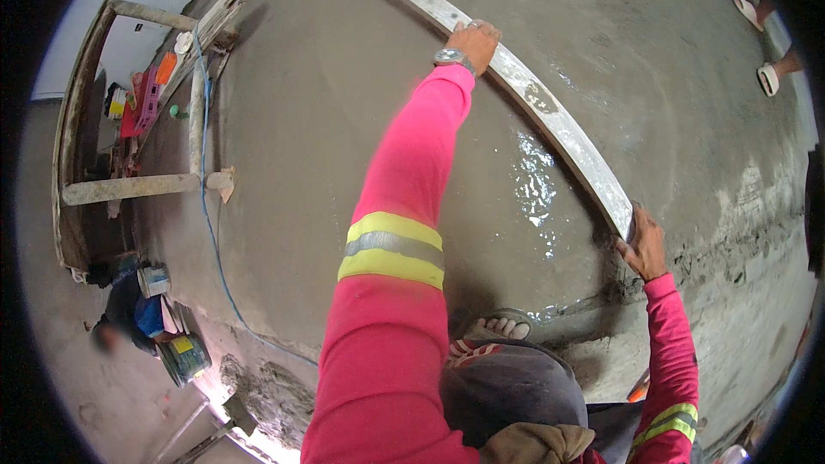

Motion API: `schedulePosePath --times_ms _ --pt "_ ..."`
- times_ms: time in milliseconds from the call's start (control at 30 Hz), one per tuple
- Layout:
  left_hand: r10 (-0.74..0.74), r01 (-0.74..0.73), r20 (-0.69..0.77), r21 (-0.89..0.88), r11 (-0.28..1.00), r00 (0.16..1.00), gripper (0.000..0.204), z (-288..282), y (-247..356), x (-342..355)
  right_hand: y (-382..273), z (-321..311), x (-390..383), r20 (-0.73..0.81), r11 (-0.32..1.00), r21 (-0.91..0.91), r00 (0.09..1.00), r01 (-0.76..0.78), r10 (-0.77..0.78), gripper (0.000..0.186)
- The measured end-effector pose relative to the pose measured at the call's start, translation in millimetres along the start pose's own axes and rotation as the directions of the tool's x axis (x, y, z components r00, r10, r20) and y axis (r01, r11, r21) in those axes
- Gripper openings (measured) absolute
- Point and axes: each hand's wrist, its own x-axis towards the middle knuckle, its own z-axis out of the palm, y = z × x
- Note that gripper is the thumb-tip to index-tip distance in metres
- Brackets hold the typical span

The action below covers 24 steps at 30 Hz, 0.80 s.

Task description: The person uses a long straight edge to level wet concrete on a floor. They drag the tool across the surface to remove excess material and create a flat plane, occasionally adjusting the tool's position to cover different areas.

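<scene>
A long, pale, cement-smeared screed bar [563,125] lies across wet grey mortar [318,120], running from the top of the view down to the right. My left hand [475,41], with a watch at its wrist, is closed over the bar partway along. At the bar's near end, my right hand [644,245] grips the tip, thumb on the near side. Watery, shiny mortar [534,185] lies along the bar's left side. My sandalled foot [503,326] stands close to the wet surface.
At left stands a wooden frame [137,187] with a blue cord [210,206] running past it. A person [125,314] is by a bucket [185,359] at lower left. Another person's sandalled feet [767,79] are at far right. A rough mortar edge [687,271] runs beyond my right hand.
</scene>
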Motion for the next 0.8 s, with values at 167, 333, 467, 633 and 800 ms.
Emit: schedulePosePath --times_ms 167,333,467,633,800 --pt "-0.005 0.006 -0.023 0.035 0.999 1.0 0.034 -6.0 -8.5 -3.6 0.9 6.5 7.6 -0.047 0.999 0.024 0.998 0.034 -0.033 0.074" --pt "-0.008 0.008 0.005 0.0 1.0 1.0 0.032 -3.7 -2.0 -4.8 4.3 0.2 0.9 0.011 0.997 0.067 0.999 0.042 -0.043 0.074" --pt "-0.006 0.005 -0.027 -0.021 1.0 1.0 0.031 -2.4 -12.5 -3.0 -3.7 2.1 7.8 -0.019 0.999 0.034 1.0 0.0 0.0 0.074" --pt "0.001 -0.001 -0.01 0.003 1.0 1.0 0.032 0.2 -5.2 -3.9 9.6 0.8 3.1 0.011 0.998 0.044 0.999 0.033 -0.034 0.076" --pt "-0.019 0.019 -0.018 -0.019 1.0 1.0 0.037 -4.4 -8.4 -3.6 9.1 2.3 10.8 0.003 1.0 0.015 1.0 0.014 -0.014 0.077"
